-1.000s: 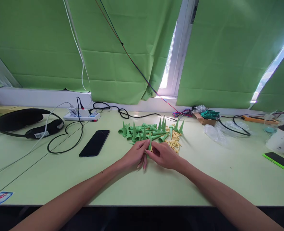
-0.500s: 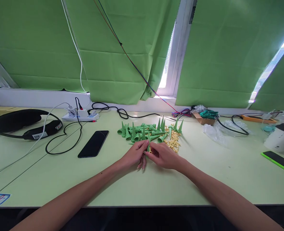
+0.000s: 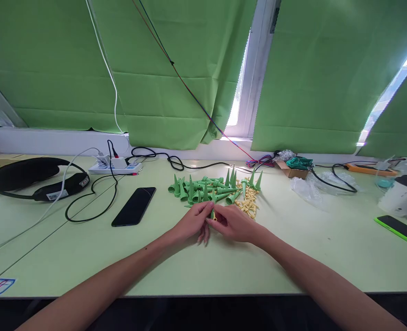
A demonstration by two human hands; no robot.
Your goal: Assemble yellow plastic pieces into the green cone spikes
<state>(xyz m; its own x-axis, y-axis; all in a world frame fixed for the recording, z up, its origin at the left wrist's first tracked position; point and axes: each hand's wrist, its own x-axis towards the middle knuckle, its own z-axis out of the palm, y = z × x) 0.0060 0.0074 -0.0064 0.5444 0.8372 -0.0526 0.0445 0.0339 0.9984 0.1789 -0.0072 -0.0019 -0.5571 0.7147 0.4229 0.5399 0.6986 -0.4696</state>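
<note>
My left hand [image 3: 193,221] pinches a green cone [image 3: 212,213] between thumb and forefinger, its other fingers hanging loosely below. Touching the same cone from the right, my right hand [image 3: 236,223] has its fingers closed around a small yellow piece [image 3: 215,218] at the cone's lower end. Just beyond both hands lies a pile of green cones [image 3: 192,187], some standing and some on their sides. Small yellow pieces [image 3: 249,202] are heaped at the right of that pile.
A black phone [image 3: 134,207] lies left of the hands. Farther left are a black headset-like band [image 3: 20,174], cables and a power strip [image 3: 115,168]. Toward the right are a small cardboard box [image 3: 290,170], plastic bags [image 3: 306,191], a white device [image 3: 402,195] and a green-edged phone [image 3: 401,231].
The hands hold almost the same pose, with the right fingertips shifted very slightly at the cone's lower end. The camera view has moved a little.
</note>
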